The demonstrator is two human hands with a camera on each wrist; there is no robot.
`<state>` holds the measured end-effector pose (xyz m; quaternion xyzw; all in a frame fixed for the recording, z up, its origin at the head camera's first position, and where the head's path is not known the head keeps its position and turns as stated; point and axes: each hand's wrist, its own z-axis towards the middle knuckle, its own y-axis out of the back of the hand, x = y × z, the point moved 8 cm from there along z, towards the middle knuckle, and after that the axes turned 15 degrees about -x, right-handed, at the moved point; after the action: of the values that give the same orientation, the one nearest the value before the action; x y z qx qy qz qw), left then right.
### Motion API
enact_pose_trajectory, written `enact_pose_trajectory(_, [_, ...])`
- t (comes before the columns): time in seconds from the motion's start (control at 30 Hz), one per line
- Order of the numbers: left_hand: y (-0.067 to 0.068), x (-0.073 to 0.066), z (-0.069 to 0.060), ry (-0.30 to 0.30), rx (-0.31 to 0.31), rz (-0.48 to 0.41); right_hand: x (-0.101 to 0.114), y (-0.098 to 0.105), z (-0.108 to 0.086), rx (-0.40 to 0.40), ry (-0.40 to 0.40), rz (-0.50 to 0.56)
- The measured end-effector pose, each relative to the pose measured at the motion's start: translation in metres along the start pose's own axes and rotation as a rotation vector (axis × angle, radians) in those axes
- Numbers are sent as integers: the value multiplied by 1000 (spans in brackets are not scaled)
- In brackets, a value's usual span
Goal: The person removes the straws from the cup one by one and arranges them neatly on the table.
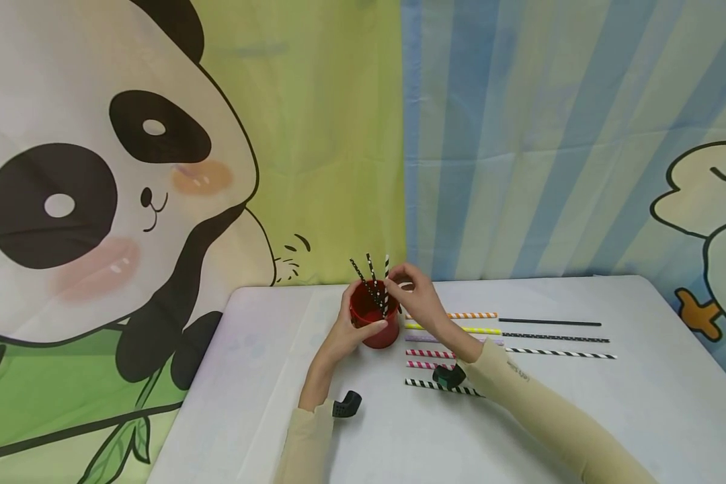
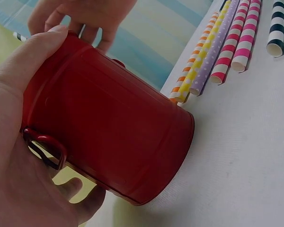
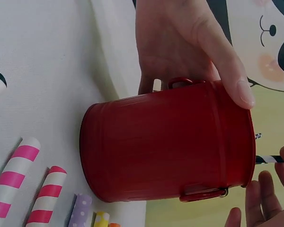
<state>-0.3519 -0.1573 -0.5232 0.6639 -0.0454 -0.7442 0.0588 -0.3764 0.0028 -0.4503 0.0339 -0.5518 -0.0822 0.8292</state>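
A small red metal bucket point(image 1: 380, 337) with side handles stands on the white table. Around its side my left hand point(image 1: 342, 334) holds it, the thumb over the near rim in the left wrist view. Above the bucket's right rim, my right hand point(image 1: 420, 299) pinches a black-and-white striped straw point(image 1: 387, 267) between thumb and fingers. That straw's lower end is inside the bucket; only a short piece of the striped straw point(image 3: 269, 159) shows in the right wrist view. Two dark dotted straws point(image 1: 359, 271) lean inside the bucket, towards the left.
Right of the bucket lie an orange striped straw point(image 1: 474, 315), a yellow straw point(image 1: 480, 330), a lilac dotted straw point(image 2: 213, 56), red and pink striped straws point(image 2: 244, 42) and several black or black-and-white straws point(image 1: 559, 353). A panda curtain point(image 1: 314, 168) hangs behind the table.
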Motion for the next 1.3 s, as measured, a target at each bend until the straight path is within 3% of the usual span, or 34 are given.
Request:
enact_pose_trajectory(0.2, [-1,-4,-2,24,13,3,6,0,-3,-11,30,-33])
enact_pose_trajectory(0.43, [0,-31,-13,29,32,-1,12,2,-5,-18,48,-21])
enact_pose_trajectory(0.9, [0,-31,-13,35,19,11,36,17,-8,-68,157,3])
enact_pose_trajectory(1.0, [0,-31,-13,36,20,11,47,21,-8,-91,183,14])
enact_pose_trajectory(1.3, [0,-32,-14,26,22,16,107,41,-20,-125,257,25])
